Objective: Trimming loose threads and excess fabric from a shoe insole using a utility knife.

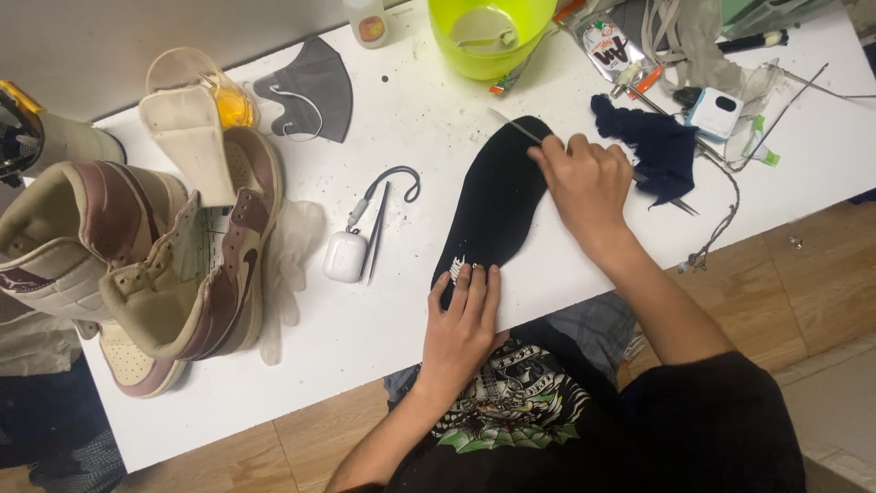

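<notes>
**Ana:** Insole (pixel 497 205), black, flat on the white table (pixel 401 347), running from near the table's front edge up toward the green bowl (pixel 488 36); do you see how the hands sit on it?

**Ben:** Left hand (pixel 464 324) lies on the heel end, fingers straight and together, pressing down flat, gripping nothing; right hand (pixel 584 183) is at the toe end, fingers pinched round a thin tool (pixel 522 131) whose tip lies over the insole's upper edge; what kind of tool, I cannot tell.

**Ana:** Beside the right hand?

**Ben:** Dark blue cloth (pixel 652 146), crumpled, just to the right of the knuckles; past it a small white and blue device (pixel 714 111), a printed sachet (pixel 610 50) and a tangle of cord (pixel 721 219).

**Ana:** And left of the insole?

**Ben:** White earbud case (pixel 345 256) with a dark strap looped above it, a pair of tweezers (pixel 375 233) lying against the case's right side; further left a translucent glove (pixel 287 265) partly under the high-top sneakers (pixel 173 256), cream and dusty pink, lying on their sides, tongues flopped open.

**Ana:** Behind them?

**Ben:** Grey face mask (pixel 315 87) near the table's far edge; a clear cup with yellow liquid (pixel 214 87) just left of it.
</notes>
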